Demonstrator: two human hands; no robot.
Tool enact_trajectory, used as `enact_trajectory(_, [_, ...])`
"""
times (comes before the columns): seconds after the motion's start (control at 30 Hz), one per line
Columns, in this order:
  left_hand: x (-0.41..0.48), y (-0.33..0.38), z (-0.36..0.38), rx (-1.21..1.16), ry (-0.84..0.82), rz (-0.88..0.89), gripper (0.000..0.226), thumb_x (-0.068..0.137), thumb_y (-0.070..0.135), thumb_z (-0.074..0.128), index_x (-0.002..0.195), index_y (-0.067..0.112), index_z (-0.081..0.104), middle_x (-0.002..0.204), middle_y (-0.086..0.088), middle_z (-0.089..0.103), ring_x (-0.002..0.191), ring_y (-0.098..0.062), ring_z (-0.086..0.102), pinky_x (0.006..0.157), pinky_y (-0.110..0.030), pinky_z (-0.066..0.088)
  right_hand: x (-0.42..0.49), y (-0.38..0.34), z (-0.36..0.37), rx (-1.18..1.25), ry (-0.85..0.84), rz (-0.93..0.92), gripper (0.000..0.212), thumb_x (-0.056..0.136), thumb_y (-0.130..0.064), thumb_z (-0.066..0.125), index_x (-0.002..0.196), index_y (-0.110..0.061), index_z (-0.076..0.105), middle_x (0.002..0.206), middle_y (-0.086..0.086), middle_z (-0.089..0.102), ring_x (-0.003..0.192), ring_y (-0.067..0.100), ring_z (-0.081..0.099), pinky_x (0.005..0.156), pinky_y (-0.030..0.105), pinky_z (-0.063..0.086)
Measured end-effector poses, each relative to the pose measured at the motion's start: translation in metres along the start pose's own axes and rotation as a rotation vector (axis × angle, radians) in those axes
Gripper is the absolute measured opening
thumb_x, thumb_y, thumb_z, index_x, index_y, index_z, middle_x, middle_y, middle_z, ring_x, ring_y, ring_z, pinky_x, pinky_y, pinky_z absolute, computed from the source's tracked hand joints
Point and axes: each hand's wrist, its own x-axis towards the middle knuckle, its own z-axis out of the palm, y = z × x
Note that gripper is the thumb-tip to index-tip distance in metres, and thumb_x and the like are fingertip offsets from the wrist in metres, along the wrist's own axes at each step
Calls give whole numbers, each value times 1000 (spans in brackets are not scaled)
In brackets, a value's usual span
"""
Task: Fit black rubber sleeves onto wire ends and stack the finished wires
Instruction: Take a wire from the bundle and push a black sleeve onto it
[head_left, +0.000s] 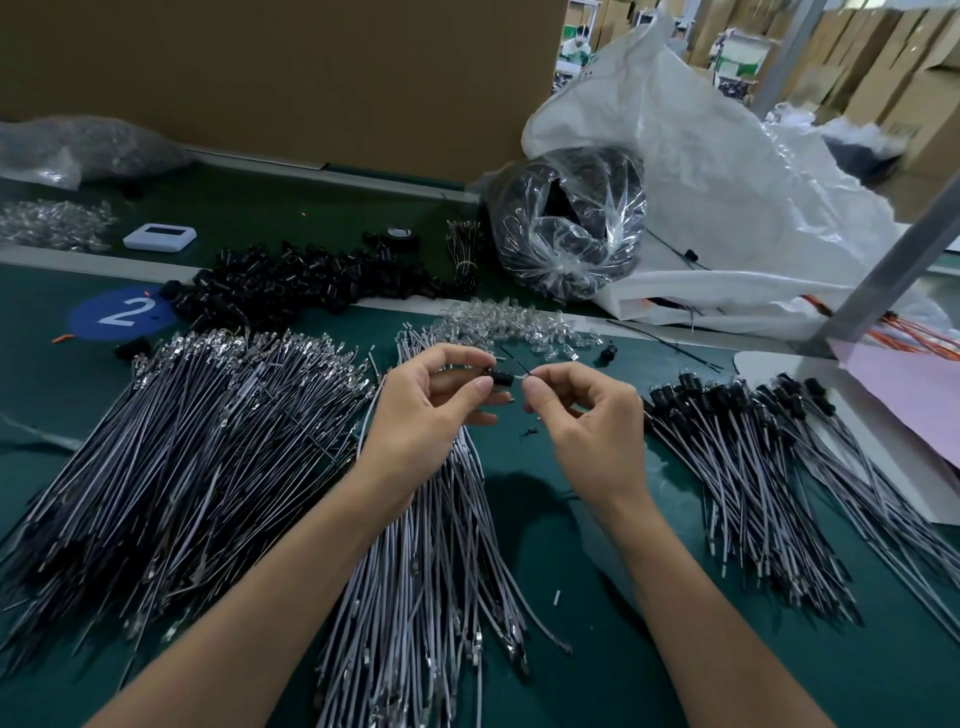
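My left hand (431, 415) pinches a small black rubber sleeve (500, 378) between thumb and fingers above the green table. Just right of it, my right hand (582, 421) pinches a thin wire end (521, 377) that meets the sleeve. A heap of loose black sleeves (291, 283) lies at the back centre. A large fan of bare wires (176, 457) covers the left. Another bundle of wires (431, 545) runs under my hands. Wires with black sleeves fitted (753, 441) are stacked on the right.
Clear plastic caps (514, 325) lie behind my hands, more at the far left (52, 226). A clear bag of black parts (566, 228) and a big white sack (727, 182) stand at the back right. A white device (160, 237), a tape roll (400, 235) and a pink sheet (904, 395) are nearby.
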Motion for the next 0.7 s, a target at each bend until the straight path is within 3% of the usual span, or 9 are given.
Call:
enact_trajectory(0.2, [-1,0,1,51,-14,36,20,92,-7,59,96,11,64,86,-3,76,83,-20,75,68,-25,59,0,0,2,20,-63,58,12,88,-9,71,79,-18,72,66,-3,71,64,17,66,64,28,53])
enact_trajectory(0.3, [-1,0,2,70,-22,46,20,92,-8,57,97,11,63,88,-3,76,84,-20,75,68,-24,59,-2,0,4,25,-73,86,16,86,-7,72,77,-21,71,65,-6,70,61,9,64,62,24,51])
enact_trajectory(0.43, [-3,-1,5,64,-20,45,20,92,-8,57,99,10,63,88,-1,76,85,-18,74,69,-25,59,0,0,0,113,-58,121,9,83,-3,74,80,-11,72,69,2,73,55,12,65,55,20,49])
enact_trajectory(0.6, [-3,-2,5,-88,7,-12,15,89,-2,63,98,8,70,96,-7,76,91,-17,72,74,-24,57,0,-1,-1,154,-77,111,13,82,0,74,78,-11,69,69,2,74,57,16,70,54,21,52])
enact_trajectory(0.7, [-3,0,5,-151,35,-37,20,77,3,70,95,10,75,94,-4,76,90,-14,71,78,-24,58,0,-2,-2,171,-95,104,15,82,1,74,79,-12,67,70,3,74,60,18,71,54,22,52])
